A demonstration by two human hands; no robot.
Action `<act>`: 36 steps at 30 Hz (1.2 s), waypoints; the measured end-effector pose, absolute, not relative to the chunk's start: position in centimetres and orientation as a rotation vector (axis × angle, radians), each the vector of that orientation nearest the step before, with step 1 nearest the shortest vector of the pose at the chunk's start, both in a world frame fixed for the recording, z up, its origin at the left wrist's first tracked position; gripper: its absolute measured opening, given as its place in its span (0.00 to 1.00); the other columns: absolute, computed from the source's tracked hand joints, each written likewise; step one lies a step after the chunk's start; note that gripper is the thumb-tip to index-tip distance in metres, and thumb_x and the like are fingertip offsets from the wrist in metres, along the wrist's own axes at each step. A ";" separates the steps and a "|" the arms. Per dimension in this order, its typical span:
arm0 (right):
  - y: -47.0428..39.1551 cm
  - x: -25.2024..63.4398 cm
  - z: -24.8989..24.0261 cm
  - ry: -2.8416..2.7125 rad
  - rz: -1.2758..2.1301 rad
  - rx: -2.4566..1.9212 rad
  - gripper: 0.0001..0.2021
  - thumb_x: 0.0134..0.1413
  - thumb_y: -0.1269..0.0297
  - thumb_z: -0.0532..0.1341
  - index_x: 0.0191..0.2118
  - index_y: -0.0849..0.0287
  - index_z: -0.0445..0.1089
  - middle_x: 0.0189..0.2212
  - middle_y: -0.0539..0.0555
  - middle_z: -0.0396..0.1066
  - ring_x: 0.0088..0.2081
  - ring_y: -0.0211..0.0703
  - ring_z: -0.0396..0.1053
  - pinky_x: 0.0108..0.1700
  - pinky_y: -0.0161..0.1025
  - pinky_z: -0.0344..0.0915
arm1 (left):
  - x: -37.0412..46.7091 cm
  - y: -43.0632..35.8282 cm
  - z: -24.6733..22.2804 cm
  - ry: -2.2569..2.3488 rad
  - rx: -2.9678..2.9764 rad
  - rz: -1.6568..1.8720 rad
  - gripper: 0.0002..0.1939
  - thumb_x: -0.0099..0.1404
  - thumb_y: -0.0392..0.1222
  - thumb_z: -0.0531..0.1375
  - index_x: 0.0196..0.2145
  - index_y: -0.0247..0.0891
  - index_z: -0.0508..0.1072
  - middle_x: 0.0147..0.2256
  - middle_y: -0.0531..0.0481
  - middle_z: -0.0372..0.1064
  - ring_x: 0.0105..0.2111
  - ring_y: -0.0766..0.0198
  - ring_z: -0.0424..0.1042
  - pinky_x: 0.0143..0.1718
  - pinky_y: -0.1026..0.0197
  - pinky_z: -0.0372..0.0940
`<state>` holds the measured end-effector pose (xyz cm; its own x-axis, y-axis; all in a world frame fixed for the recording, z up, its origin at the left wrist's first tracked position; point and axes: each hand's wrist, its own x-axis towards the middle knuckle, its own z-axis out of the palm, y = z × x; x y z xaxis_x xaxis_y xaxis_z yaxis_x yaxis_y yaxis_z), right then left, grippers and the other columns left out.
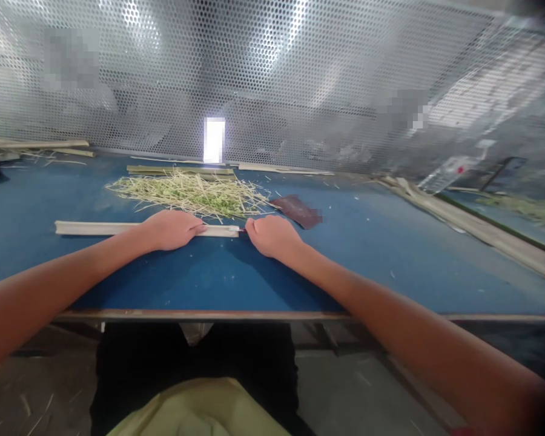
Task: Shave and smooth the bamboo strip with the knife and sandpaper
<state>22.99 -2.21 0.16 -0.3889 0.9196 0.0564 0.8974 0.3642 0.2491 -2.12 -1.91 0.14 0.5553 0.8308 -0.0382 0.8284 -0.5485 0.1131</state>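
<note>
Gripping pale strip (104, 229) past mid-length w/ L hand (172, 230), wrapped over it from above, w/ thumb lying along it toward R. Pinching slim tool (233, 229) btwn thumb & curled fingers of R hand (272, 235), w/ most of handle hidden in fist. Can't tell exact tool type: too small & blurred. Resting on blue table (263, 284), w/ strip btwn front edge & heap of shavings (195, 195), just short of latter. Showing also dark brown piece (297, 210) just beyond R hand.

Could skid sideways if L hand eases off, being held down at one spot only. Could split or tear at RH end if tool's pushed too steep or twisted. Could nick L thumb if tool slips leftward, given short bare stretch btwn hands & tip apparently facing that way. Might also drag in loose bits from heap, lying so close.

Running L to R, long axis approx. parallel to table's front edge, near enough level across view. Pointing RH end straight at R fist, w/ tool tip over or on that end (can't tell if biting in). Projecting at LH end well past L hand, w/o support from any hand there.
</note>
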 end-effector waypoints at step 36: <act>-2.7 23.2 0.0 2.610 0.159 1.840 0.37 0.67 0.46 0.35 0.25 0.58 0.72 0.25 0.58 0.73 0.30 0.47 0.69 0.29 0.39 0.50 | -1.3 -3.2 -0.2 1.543 2.748 0.202 0.23 0.72 0.53 0.39 0.33 0.41 0.68 0.33 0.49 0.74 0.30 0.58 0.71 0.27 0.61 0.57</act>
<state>23.17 -2.69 0.00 -0.3364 0.9361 0.1026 0.9416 0.3331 0.0489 -1.27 -3.25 -0.23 0.5141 0.8493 0.1195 0.8515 -0.5222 0.0482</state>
